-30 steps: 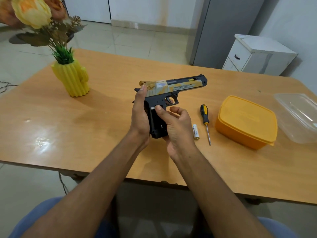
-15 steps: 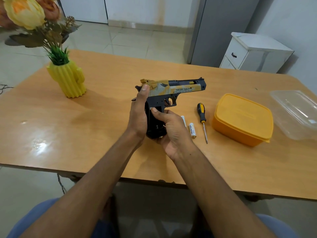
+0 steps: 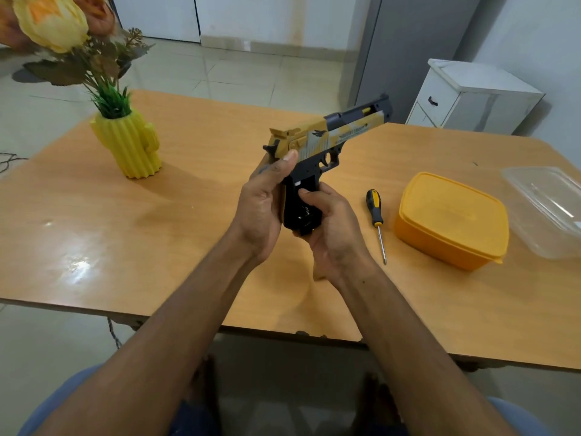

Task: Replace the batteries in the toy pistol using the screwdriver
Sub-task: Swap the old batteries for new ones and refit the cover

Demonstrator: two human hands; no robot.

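The toy pistol (image 3: 330, 136), yellow and dark grey, is held above the wooden table (image 3: 195, 221) with its muzzle tilted up to the right. My left hand (image 3: 261, 206) grips the back of the black grip, thumb up on the slide. My right hand (image 3: 333, 228) curls round the front and bottom of the grip, thumb pressing on its open side. The screwdriver (image 3: 375, 215), black and yellow handle, lies on the table just right of my right hand. No loose batteries show; my right hand covers the spot where they lay.
A closed orange box (image 3: 452, 220) sits right of the screwdriver, a clear plastic container (image 3: 547, 209) beyond it at the table's right edge. A yellow cactus vase (image 3: 129, 146) with flowers stands back left. A white cabinet (image 3: 471, 96) stands behind the table.
The pistol's muzzle has tilted upward. My right hand has closed further round the grip. The two batteries beside the screwdriver are no longer visible.
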